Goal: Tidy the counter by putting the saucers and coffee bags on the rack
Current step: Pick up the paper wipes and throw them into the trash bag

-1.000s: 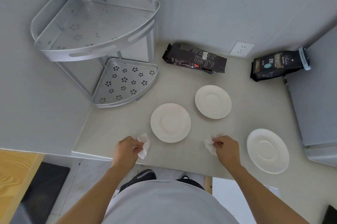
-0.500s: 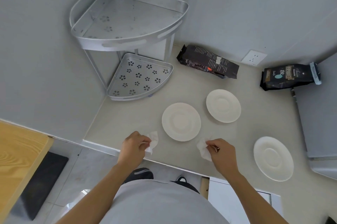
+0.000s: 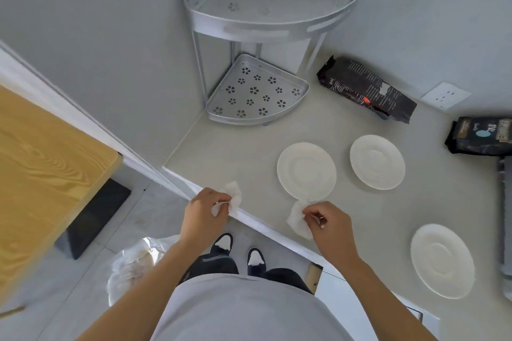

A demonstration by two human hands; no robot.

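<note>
Both hands [image 3: 203,211] [image 3: 328,227] curled, each pinching a tissue [image 3: 234,198]

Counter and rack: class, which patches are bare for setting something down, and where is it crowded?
Bare: both rack shelves; the counter between the lower shelf and the nearest saucer. Crowded: the right side, with two more saucers and both coffee bags.

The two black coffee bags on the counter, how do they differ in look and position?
The black coffee bag with fine white print lies nearest the silver metal corner rack, angled along the back wall, with a small red mark. The black coffee bag with a pale blue circle lies farther right, cut off by the picture's edge, showing tan label panels. Both lie flat on the pale counter, off the rack.
</note>
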